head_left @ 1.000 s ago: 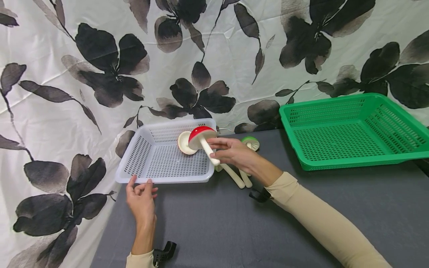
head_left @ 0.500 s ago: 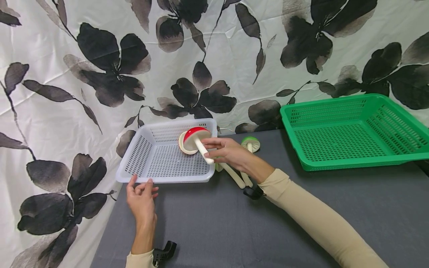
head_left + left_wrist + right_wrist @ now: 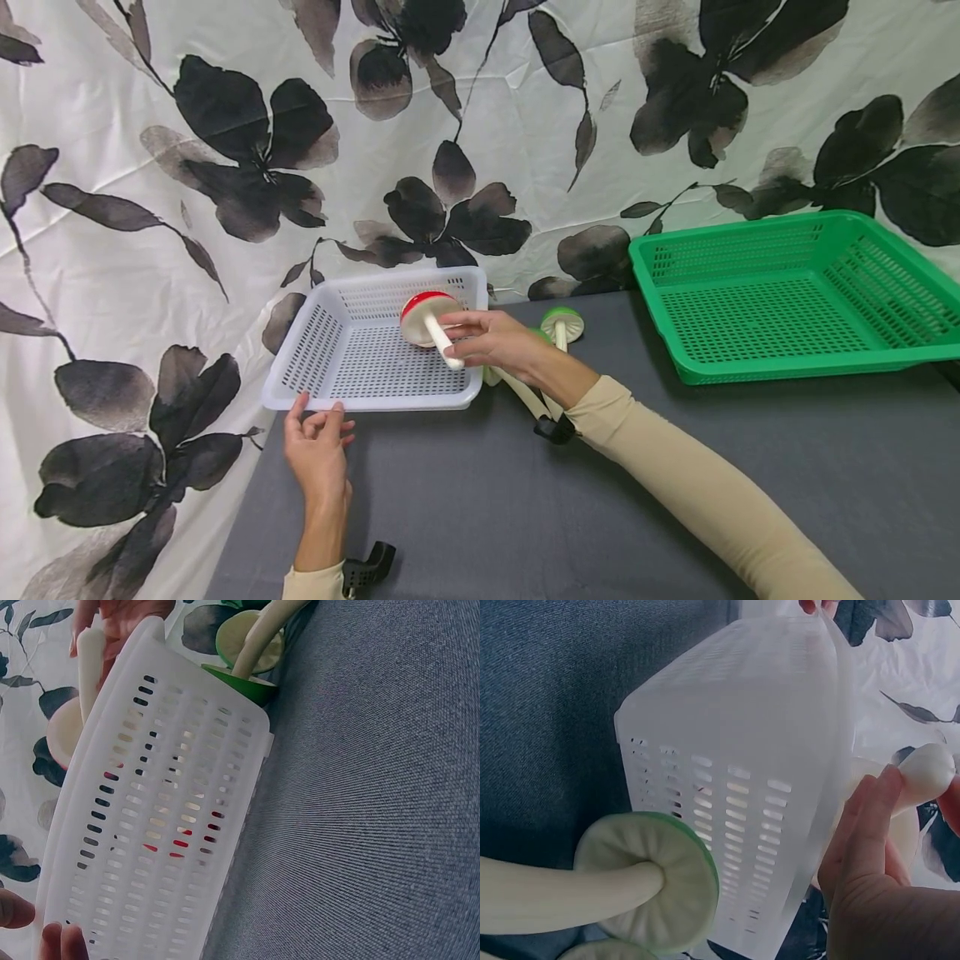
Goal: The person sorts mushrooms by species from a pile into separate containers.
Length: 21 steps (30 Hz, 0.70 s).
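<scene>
My right hand (image 3: pixel 502 343) pinches the white stem of a red-capped toy mushroom (image 3: pixel 422 323) over the white slotted basket (image 3: pixel 375 403). Its cap's pale underside faces me, and the stem slants toward the basket's near right corner. In the right wrist view, the fingertips (image 3: pixel 889 784) meet the stem's rounded end (image 3: pixel 928 769). My left hand (image 3: pixel 318 458) pinches the basket's near rim toward its left corner, seen also as fingers (image 3: pixel 71 941) in the left wrist view. Red patches (image 3: pixel 180 844) inside the basket show through its slots.
Green-capped toy mushrooms (image 3: pixel 562 325) lie on the grey tabletop (image 3: pixel 480 500) against the basket's right side, partly behind my right hand. A larger green slotted basket (image 3: pixel 750 369) stands at the right. A floral cloth (image 3: pixel 480 108) hangs behind.
My right hand has carried the red-capped mushroom left and slightly down, farther over the white basket. It now covers the mushroom seen inside before. The left hand stays at the rim.
</scene>
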### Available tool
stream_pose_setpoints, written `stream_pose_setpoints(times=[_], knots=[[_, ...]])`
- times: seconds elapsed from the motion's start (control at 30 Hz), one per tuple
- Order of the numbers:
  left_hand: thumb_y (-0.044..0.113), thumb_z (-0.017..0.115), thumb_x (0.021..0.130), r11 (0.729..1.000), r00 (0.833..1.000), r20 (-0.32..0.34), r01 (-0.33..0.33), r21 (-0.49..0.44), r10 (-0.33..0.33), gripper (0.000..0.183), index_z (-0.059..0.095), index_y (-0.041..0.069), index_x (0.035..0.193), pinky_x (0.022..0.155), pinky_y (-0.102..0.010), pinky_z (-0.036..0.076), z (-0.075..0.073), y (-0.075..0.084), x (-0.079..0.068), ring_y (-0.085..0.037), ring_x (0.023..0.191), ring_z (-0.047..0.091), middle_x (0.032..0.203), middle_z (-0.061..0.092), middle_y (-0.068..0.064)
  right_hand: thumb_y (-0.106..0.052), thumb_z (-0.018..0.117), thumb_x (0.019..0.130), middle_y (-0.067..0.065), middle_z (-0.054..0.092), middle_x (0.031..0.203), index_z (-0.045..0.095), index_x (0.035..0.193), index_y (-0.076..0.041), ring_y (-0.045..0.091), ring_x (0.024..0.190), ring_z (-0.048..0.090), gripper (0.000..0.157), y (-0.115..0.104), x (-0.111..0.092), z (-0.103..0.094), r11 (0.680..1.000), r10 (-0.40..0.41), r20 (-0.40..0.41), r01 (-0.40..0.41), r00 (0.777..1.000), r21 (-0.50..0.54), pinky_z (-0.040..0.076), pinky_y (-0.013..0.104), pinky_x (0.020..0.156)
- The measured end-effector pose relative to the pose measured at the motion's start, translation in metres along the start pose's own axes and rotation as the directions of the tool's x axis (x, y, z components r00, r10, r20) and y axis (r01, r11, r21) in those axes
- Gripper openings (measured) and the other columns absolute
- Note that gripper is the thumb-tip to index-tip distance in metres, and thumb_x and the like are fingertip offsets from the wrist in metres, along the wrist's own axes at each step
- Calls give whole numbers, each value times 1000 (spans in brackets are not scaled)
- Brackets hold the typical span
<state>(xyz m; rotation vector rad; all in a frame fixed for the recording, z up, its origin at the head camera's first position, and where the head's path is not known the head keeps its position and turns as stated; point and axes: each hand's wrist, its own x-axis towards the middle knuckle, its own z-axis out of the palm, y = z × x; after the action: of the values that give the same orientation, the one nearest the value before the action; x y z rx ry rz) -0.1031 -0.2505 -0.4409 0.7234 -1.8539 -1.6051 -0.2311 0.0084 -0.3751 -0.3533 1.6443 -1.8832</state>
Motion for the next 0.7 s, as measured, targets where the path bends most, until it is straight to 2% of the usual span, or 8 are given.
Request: stream_pose_setpoints(times=[0.1, 0.23, 0.33, 0.43, 0.57, 0.7], knots=[[24, 72, 96, 1000, 1000, 3, 9, -5, -9, 65, 40, 16, 153, 63, -25, 57, 1, 0, 0, -11, 74, 68, 94, 61, -6, 0, 73, 90, 12, 62, 138, 53, 146, -10, 19, 114, 65, 60, 1, 1, 3, 999, -10, 11, 10, 1000, -38, 55, 35, 94], [24, 72, 96, 1000, 1000, 3, 15, -13, -14, 65, 41, 17, 152, 62, -24, 56, 1, 0, -1, -11, 74, 68, 95, 61, -6, 3, 72, 89, 15, 55, 147, 48, 150, -6, 26, 133, 56, 65, 1, 2, 7, 993, -36, 44, 41, 998, -112, 48, 41, 107], [24, 72, 96, 1000, 1000, -1, 13, -12, -13, 64, 41, 17, 152, 62, -23, 56, 2, 0, -1, -12, 75, 68, 95, 61, -6, 1, 72, 89, 14, 47, 155, 46, 151, -5, 28, 145, 42, 68, -1, -1, 9, 972, -61, 40, 69, 997, -224, 38, 45, 117], [24, 71, 97, 1000, 1000, -1, 8, -7, -8, 64, 41, 17, 152, 63, -24, 56, 2, -1, -1, -13, 76, 69, 96, 61, -6, -3, 73, 89, 11, 45, 157, 47, 150, -6, 28, 147, 40, 66, -5, -7, 11, 942, -88, 18, 89, 996, -323, 36, 44, 117], [24, 72, 97, 1000, 1000, -5, 7, -8, -7, 64, 41, 17, 152, 63, -25, 57, 2, -1, 0, -16, 77, 69, 96, 61, -7, -6, 72, 92, 11, 52, 150, 51, 148, -6, 28, 138, 51, 59, -6, -14, 9, 944, -120, -2, 113, 993, -309, 46, 42, 110], [24, 72, 97, 1000, 1000, -4, 6, -8, -6, 64, 41, 17, 153, 63, -24, 57, 2, -1, 0, -18, 79, 69, 97, 61, -7, -10, 69, 94, 8, 58, 144, 54, 145, -8, 28, 132, 57, 53, -4, -21, 1, 956, -146, -14, 137, 989, -261, 49, 41, 106]])
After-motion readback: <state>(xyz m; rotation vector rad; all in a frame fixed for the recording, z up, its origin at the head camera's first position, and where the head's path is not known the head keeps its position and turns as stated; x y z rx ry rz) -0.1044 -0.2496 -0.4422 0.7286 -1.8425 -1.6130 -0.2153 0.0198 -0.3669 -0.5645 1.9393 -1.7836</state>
